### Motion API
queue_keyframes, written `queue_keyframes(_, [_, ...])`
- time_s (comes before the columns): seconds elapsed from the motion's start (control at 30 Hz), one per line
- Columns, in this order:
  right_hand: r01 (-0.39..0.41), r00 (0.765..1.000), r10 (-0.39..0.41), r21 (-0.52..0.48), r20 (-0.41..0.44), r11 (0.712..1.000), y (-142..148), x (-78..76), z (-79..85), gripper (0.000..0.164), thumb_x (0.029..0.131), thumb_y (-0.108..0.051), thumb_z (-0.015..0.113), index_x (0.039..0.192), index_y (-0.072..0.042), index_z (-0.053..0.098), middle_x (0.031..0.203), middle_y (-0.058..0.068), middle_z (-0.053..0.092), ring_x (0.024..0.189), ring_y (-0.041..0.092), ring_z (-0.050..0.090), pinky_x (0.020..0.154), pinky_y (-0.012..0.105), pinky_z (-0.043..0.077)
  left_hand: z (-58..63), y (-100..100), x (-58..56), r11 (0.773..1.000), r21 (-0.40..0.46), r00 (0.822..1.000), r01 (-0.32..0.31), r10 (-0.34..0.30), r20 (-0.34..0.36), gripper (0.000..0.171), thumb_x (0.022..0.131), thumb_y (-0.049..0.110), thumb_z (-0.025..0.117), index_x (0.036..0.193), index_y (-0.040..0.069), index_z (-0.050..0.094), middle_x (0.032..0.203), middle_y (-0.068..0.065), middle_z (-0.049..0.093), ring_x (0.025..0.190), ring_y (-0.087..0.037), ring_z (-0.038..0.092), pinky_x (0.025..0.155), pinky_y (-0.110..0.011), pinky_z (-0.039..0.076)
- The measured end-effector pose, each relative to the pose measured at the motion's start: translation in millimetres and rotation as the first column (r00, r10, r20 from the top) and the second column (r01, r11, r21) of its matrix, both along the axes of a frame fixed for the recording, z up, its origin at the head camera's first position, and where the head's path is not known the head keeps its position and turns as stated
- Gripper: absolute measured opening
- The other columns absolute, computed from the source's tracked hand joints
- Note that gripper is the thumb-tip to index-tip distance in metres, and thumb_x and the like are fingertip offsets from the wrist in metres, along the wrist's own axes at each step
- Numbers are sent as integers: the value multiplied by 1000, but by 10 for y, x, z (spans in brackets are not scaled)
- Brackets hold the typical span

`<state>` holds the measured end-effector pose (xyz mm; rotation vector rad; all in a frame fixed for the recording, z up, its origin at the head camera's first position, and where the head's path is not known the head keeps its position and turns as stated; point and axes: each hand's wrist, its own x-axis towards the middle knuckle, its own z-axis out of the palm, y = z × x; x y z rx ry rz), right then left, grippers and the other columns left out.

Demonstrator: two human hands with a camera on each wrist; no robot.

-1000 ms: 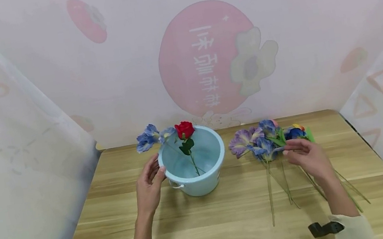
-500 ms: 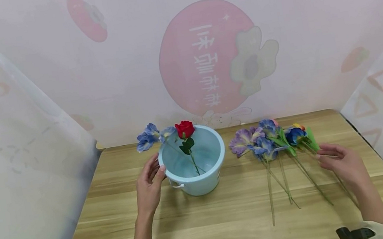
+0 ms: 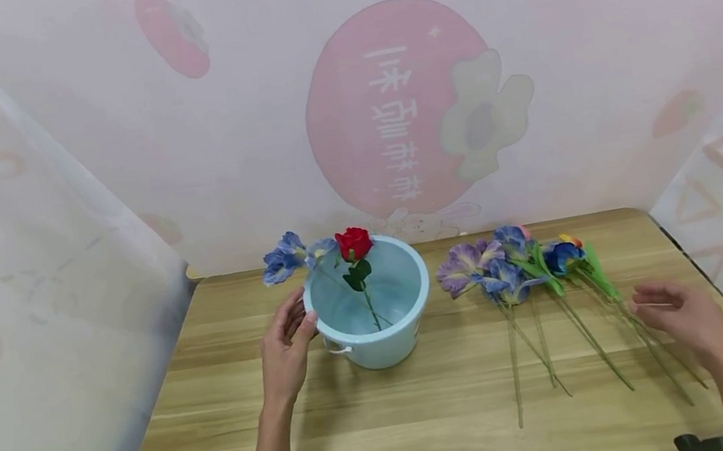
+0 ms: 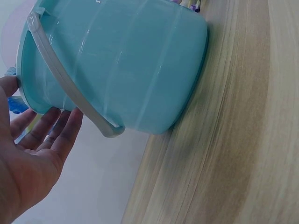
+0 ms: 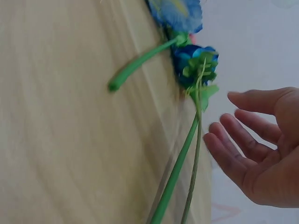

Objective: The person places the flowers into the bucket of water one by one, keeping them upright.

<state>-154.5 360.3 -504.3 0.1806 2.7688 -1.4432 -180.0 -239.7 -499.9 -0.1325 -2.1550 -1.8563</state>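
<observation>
A light blue bucket (image 3: pixel 381 348) stands on the left half of the table. My left hand (image 3: pixel 286 356) holds its left rim, with the thumb at the edge and the fingers curved along the outer wall. Inside the bucket a red rose (image 3: pixel 354 243) and a blue iris (image 3: pixel 285 258) lean against the rim. My right hand (image 3: pixel 682 320) is at the far right, empty, with fingers slightly bent. It hovers beside the stems of a dark blue flower (image 3: pixel 564 256) and its green leaves. In the right wrist view the fingers (image 5: pixel 224 154) are apart from the stems.
More artificial flowers lie right of the bucket: a purple iris (image 3: pixel 464 268), a blue iris (image 3: pixel 505 281) and an orange bloom (image 3: pixel 570 240). Their stems point toward the front of the wooden table (image 3: pixel 437 434). A printed curtain (image 3: pixel 237 158) closes off the back and sides.
My right hand has moved rightward and toward the front, away from over the flower heads to beside the stems. My left hand and the bucket stay in place.
</observation>
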Motion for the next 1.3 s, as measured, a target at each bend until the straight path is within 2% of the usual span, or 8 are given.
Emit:
queue_keyframes(0.13, [-43, 998, 40, 64, 52, 997, 78, -8, -30, 59, 106, -23, 70, 147, 15, 52, 116, 3, 80, 88, -20, 59, 74, 16, 61, -4, 10, -9, 1000, -1, 1000, 3, -3, -9, 50, 108, 17, 67, 156, 12, 56, 145, -21, 65, 123, -9, 68, 90, -19, 64])
queue_keyframes(0.2, [-60, 995, 52, 97, 84, 993, 105, -21, -42, 59, 106, -25, 70, 148, 14, 52, 126, 21, 77, 88, -20, 58, 73, 18, 61, -7, 12, -14, 1000, -1, 1000, 7, -7, -13, 50, 108, 17, 67, 156, 11, 56, 145, -22, 65, 122, -7, 68, 90, -19, 64])
queue_keyframes(0.27, [-86, 990, 73, 111, 117, 990, 121, -34, -51, 59, 107, -25, 69, 149, 13, 52, 133, 28, 71, 88, -20, 58, 74, 20, 61, -10, 14, -15, 1000, -1, 1000, 8, -8, -17, 49, 108, 17, 67, 156, 11, 56, 145, -22, 65, 121, -6, 68, 89, -19, 64])
queue_keyframes(0.43, [-126, 983, 108, 118, 151, 985, 137, -62, -85, 58, 106, -24, 71, 147, 13, 54, 134, 30, 70, 89, -19, 58, 75, 20, 60, -7, 16, -10, 1000, -6, 1000, 9, -9, -13, 49, 109, 18, 65, 157, 11, 55, 146, -23, 64, 122, -6, 68, 90, -18, 64])
queue_keyframes(0.73, [-119, 981, 104, 85, 163, 989, 149, -75, -142, 54, 105, -22, 72, 143, 14, 57, 128, 28, 74, 87, -14, 62, 74, 22, 61, -1, 14, -11, 1000, -6, 1000, 4, -4, 3, 50, 109, 20, 66, 157, 12, 55, 146, -21, 64, 124, -13, 67, 90, -19, 64])
queue_keyframes(0.93, [-109, 983, 97, 66, 158, 992, 137, -60, -98, 51, 105, -21, 72, 140, 14, 60, 126, 27, 74, 86, -6, 69, 74, 26, 65, 6, 12, -7, 1000, 4, 1000, 5, -5, 5, 50, 108, 18, 67, 157, 12, 55, 146, -21, 64, 127, -21, 66, 90, -19, 64])
queue_keyframes(1.13, [-102, 985, 81, 136, 153, 985, 137, -41, -34, 48, 105, -24, 72, 138, 10, 64, 124, 24, 77, 85, -9, 66, 71, 25, 63, 1, 4, -3, 1000, 3, 1000, 4, -4, 6, 50, 108, 18, 67, 157, 12, 55, 146, -21, 64, 127, -22, 66, 90, -20, 64])
queue_keyframes(1.3, [-84, 990, 68, 130, 127, 988, 130, -28, -7, 49, 104, -20, 73, 138, 13, 63, 116, 21, 79, 84, -8, 66, 70, 25, 64, -5, -1, -2, 1000, -2, 1000, 2, -2, 7, 51, 108, 19, 67, 157, 13, 55, 146, -20, 64, 128, -26, 65, 90, -20, 64])
